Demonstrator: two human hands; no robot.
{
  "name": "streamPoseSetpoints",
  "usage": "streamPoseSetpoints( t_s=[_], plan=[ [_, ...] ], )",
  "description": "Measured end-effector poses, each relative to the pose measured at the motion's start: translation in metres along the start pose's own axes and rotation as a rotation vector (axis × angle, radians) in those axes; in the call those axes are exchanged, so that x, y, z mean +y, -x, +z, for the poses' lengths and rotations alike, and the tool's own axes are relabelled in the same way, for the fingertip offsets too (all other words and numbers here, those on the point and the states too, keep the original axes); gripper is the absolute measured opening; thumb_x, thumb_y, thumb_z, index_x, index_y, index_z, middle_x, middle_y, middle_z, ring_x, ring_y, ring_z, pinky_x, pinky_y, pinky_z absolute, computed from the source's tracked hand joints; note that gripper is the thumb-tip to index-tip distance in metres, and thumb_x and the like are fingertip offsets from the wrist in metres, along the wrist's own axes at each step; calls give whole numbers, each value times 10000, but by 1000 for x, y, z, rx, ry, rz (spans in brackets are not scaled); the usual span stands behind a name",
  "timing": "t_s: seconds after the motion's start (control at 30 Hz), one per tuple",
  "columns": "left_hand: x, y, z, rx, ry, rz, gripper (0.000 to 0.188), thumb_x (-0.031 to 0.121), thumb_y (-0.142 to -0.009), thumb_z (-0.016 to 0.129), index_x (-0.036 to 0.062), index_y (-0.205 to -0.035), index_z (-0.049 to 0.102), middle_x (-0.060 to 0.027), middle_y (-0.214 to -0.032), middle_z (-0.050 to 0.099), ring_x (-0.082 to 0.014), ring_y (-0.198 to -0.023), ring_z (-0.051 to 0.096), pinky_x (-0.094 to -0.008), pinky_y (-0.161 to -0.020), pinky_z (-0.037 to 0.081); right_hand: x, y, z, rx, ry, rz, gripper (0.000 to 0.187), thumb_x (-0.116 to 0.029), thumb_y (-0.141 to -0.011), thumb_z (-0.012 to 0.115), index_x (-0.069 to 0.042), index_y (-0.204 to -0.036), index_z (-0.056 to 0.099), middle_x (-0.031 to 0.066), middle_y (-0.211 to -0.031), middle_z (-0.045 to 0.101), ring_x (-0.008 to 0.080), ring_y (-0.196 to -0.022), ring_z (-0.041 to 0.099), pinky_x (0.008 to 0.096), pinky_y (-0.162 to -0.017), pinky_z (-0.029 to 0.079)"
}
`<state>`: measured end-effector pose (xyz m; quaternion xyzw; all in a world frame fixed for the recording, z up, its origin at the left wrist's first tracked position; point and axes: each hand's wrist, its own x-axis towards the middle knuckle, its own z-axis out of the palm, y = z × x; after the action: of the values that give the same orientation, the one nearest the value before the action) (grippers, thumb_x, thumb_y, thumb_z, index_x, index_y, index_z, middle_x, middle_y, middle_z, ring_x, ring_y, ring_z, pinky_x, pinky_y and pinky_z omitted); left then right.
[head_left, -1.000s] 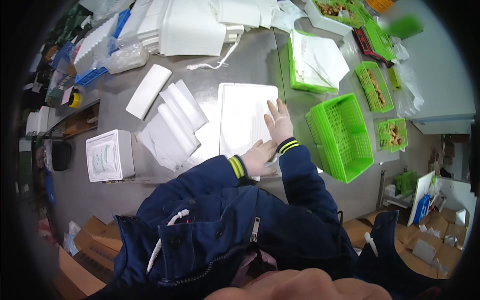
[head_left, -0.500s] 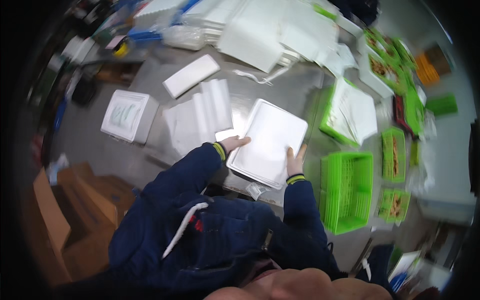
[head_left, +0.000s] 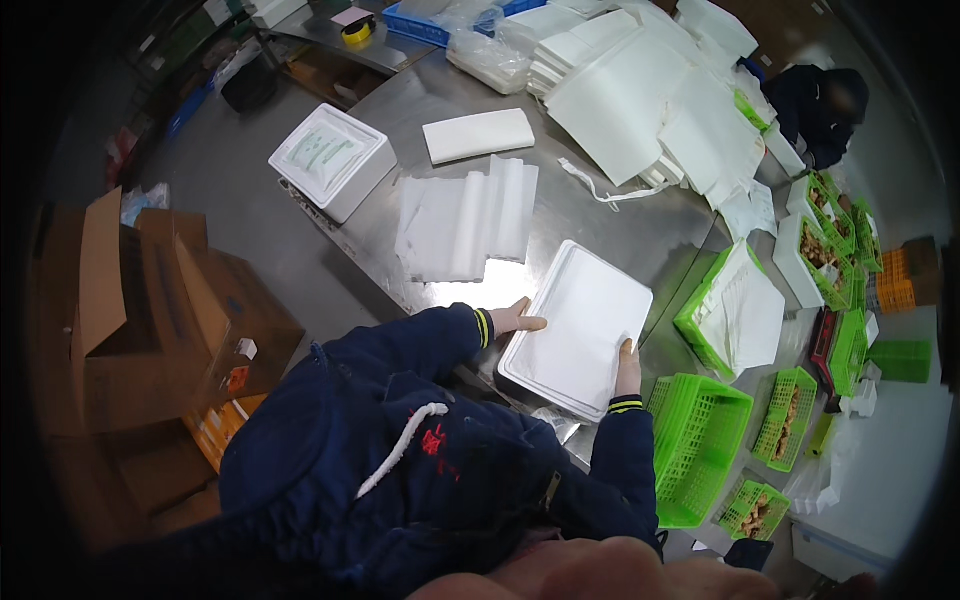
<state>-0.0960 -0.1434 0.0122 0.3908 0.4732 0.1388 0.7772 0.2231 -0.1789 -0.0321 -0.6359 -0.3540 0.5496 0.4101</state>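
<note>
A white foam box with a flat, rimmed lid (head_left: 577,325) sits at the near edge of the metal table, slightly turned. At its left edge, my left hand (head_left: 518,318) grips it, thumb lying on the lid and the other fingers down the side. On the opposite side my right hand (head_left: 628,370) holds the right edge, its thumb up at the lid and its other fingers mostly hidden. Sheets of white wrapping (head_left: 468,222) lie beyond my left hand. Nested green baskets (head_left: 706,450) stand right of my right hand.
A second lidded foam box (head_left: 333,160) stands at the table's left edge. White foam sheets (head_left: 625,105) are piled at the back. Green baskets of brownish pieces (head_left: 785,418) line the right. Open cardboard boxes (head_left: 140,320) stand at left; a co-worker (head_left: 815,110) is at far right.
The view has turned, so the table's contents appear shifted right. Both hands stay on the foam box, and my right thumb now rests against its lid. The co-worker has come into fuller view.
</note>
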Motion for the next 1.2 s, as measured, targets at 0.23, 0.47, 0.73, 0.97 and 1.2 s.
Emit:
streamPoseSetpoints(
  t_s=[0.23,0.47,0.73,0.97,1.2],
  plan=[
    [-22,5,-1,74,143,115,1234,475,-791,745,-50,-1504,-116,-295,-1513,266,-300,-1338,408,-364,-1060,402,-28,-5,5,-61,11,27,603,-455,-1034,352,48,-1352,449,179,-1148,637,241,-959,642,363,-857,518],
    [67,71,-73,-28,656,159,645,324,-938,580,49,-1472,346,-173,-1377,526,-273,-1202,574,-396,-1053,452,-159,-29,107,-313,-26,-224,635,-490,-1031,382,18,-1413,378,151,-1324,525,214,-1177,523,330,-1008,421],
    [125,96,-286,-43,868,336,777,434,-902,632,31,-1480,306,-206,-1413,472,-291,-1252,528,-395,-1068,437,-284,-34,266,-53,-161,-363,676,-505,-1035,347,-25,-1505,272,130,-1536,336,233,-1401,345,369,-1122,295],
    [207,106,-495,280,868,581,661,366,-929,608,5,-1432,375,-192,-1370,515,-307,-1211,552,-403,-1041,463,-224,-59,279,116,-184,-163,648,-480,-1026,407,-46,-1496,302,139,-1439,454,224,-1234,498,336,-1010,383],
    [206,30,-663,424,946,693,589,311,-904,653,37,-1379,436,-154,-1334,544,-322,-1181,562,-480,-998,482,-179,-54,260,387,-198,48,577,-469,-1020,444,-75,-1438,391,78,-1255,585,165,-1020,588,283,-842,458]
  ],
)
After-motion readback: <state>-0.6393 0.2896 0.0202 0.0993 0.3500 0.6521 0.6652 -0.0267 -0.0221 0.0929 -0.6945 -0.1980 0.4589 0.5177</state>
